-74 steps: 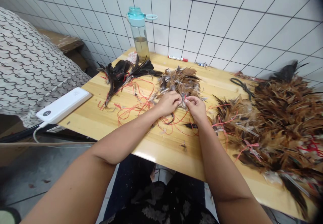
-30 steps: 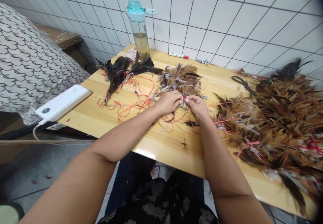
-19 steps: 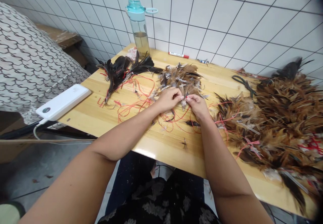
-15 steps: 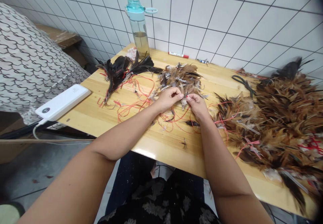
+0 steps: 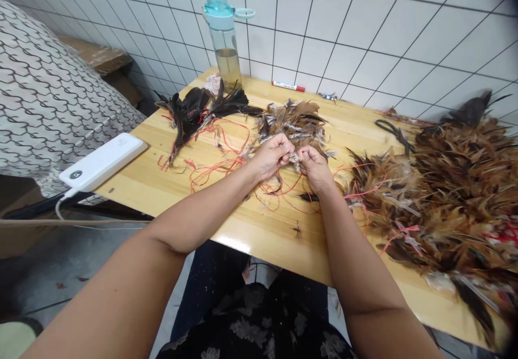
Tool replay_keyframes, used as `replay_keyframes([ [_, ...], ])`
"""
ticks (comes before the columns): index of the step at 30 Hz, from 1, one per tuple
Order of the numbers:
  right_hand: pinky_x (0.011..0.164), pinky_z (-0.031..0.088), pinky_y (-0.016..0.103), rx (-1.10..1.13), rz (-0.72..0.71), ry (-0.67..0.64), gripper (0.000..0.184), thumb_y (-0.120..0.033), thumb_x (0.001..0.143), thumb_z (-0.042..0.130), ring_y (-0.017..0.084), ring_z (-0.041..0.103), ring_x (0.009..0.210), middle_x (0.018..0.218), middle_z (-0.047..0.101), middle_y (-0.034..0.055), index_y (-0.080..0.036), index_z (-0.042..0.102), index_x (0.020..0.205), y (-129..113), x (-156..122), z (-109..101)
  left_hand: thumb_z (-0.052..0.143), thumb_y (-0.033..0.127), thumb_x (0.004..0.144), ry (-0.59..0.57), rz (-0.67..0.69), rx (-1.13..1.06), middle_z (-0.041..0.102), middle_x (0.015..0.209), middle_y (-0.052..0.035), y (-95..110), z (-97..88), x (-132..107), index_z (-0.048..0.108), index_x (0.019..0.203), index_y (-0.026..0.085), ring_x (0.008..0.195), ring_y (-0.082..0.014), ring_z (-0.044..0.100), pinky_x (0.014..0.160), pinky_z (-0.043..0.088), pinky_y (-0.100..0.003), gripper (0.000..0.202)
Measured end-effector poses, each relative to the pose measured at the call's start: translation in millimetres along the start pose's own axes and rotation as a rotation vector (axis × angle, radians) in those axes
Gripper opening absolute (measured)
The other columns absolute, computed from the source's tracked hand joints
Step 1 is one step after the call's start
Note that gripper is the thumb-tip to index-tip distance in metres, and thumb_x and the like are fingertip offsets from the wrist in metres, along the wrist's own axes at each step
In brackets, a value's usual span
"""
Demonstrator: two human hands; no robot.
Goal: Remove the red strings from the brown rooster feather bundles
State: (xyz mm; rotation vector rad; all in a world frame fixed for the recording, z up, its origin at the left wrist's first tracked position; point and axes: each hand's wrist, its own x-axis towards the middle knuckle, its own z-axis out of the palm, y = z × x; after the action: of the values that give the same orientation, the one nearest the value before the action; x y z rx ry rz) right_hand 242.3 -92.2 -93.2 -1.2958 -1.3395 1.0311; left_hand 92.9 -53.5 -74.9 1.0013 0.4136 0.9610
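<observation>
My left hand point(image 5: 272, 155) and my right hand point(image 5: 314, 167) meet over the middle of a wooden table point(image 5: 259, 224), both pinched on a small bundle of brown feathers point(image 5: 294, 157) at its pale quill ends. Just behind the hands lies a small heap of brown feathers point(image 5: 294, 121). Loose red string point(image 5: 214, 167) trails in loops under and left of my hands. A large pile of brown feathers point(image 5: 449, 186) fills the right side of the table.
A bunch of black feathers point(image 5: 198, 108) lies at the back left, by a teal-capped water bottle point(image 5: 224, 40). A white power bank point(image 5: 103, 159) sits at the left edge. A red marker point(image 5: 288, 86) and black scissors point(image 5: 394, 132) lie near the tiled wall. A patterned cushion point(image 5: 44, 100) is left of the table.
Both hands have lifted slightly and drawn together on the small feather bundle, its quill ends now raised off the table. Nothing else on the table has moved.
</observation>
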Motion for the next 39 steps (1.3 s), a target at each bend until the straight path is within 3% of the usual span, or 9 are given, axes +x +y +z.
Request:
replay_keyframes([
  [7, 0.051, 0.031, 0.026, -0.022, -0.033, -0.002, 0.043, -0.065, 0.080, 0.056, 0.013, 0.038, 0.056, 0.060, 0.040, -0.0018, -0.024, 0.050, 0.068, -1.6, 0.0, -3.1, 0.077, 0.042, 0.072, 0.067, 0.003, 0.146, 0.050, 0.062, 0.0058, 2.6, 3.5, -0.9, 0.040, 0.070, 0.017, 0.047, -0.0027, 0.035, 0.047, 0.023, -0.018, 0.045],
  [15, 0.054, 0.032, 0.026, -0.012, -0.070, -0.029, 0.039, -0.059, 0.079, 0.058, 0.014, 0.039, 0.059, 0.062, 0.041, -0.0016, -0.023, 0.050, 0.066, 0.0, -1.6, -5.8, 0.076, 0.046, 0.072, 0.055, 0.040, 0.214, 0.046, 0.060, 0.0064, -0.4, 2.4, -2.1, 0.040, 0.070, 0.018, 0.047, -0.0028, 0.030, 0.045, 0.020, -0.018, 0.046],
  [21, 0.056, 0.034, 0.026, -0.040, -0.076, -0.010, 0.040, -0.059, 0.080, 0.059, 0.014, 0.040, 0.062, 0.063, 0.045, -0.0012, -0.022, 0.050, 0.066, -1.0, -4.0, -5.4, 0.076, 0.048, 0.073, 0.040, 0.060, 0.326, 0.053, 0.063, 0.0040, 0.2, -2.4, -3.1, 0.046, 0.071, 0.016, 0.052, -0.0046, 0.042, 0.051, 0.032, -0.019, 0.043],
  [26, 0.053, 0.032, 0.025, 0.003, -0.022, 0.024, 0.045, -0.068, 0.077, 0.056, 0.013, 0.040, 0.059, 0.064, 0.046, -0.0014, -0.024, 0.052, 0.072, 2.5, -4.6, -5.1, 0.079, 0.046, 0.071, -0.021, -0.015, 0.154, 0.062, 0.074, -0.0003, 3.6, -0.6, -5.7, 0.053, 0.076, 0.014, 0.058, -0.0052, 0.050, 0.055, 0.037, -0.019, 0.041],
  [29, 0.052, 0.032, 0.025, 0.019, -0.033, 0.000, 0.046, -0.069, 0.077, 0.057, 0.013, 0.040, 0.058, 0.064, 0.047, -0.0014, -0.024, 0.053, 0.072, 4.0, -3.2, -5.2, 0.079, 0.043, 0.072, -0.035, -0.050, 0.070, 0.059, 0.067, 0.0011, 3.8, 1.1, -5.4, 0.051, 0.075, 0.015, 0.054, -0.0051, 0.050, 0.052, 0.036, -0.018, 0.040],
  [35, 0.053, 0.029, 0.025, 0.017, -0.119, -0.087, 0.044, -0.064, 0.079, 0.058, 0.013, 0.037, 0.059, 0.063, 0.042, -0.0013, -0.022, 0.052, 0.067, 0.8, -2.1, -6.1, 0.079, 0.041, 0.072, 0.046, -0.028, 0.119, 0.052, 0.061, 0.0049, 4.9, 1.9, -2.7, 0.046, 0.069, 0.015, 0.048, -0.0034, 0.042, 0.048, 0.031, -0.017, 0.042],
  [39, 0.054, 0.030, 0.025, 0.040, -0.122, -0.056, 0.044, -0.064, 0.078, 0.059, 0.013, 0.036, 0.058, 0.063, 0.042, -0.0015, -0.022, 0.052, 0.066, -0.2, -2.9, -6.3, 0.075, 0.037, 0.078, 0.050, 0.000, 0.196, 0.054, 0.061, 0.0041, 6.2, 2.5, -3.7, 0.047, 0.070, 0.015, 0.049, -0.0034, 0.045, 0.049, 0.034, -0.016, 0.037],
])
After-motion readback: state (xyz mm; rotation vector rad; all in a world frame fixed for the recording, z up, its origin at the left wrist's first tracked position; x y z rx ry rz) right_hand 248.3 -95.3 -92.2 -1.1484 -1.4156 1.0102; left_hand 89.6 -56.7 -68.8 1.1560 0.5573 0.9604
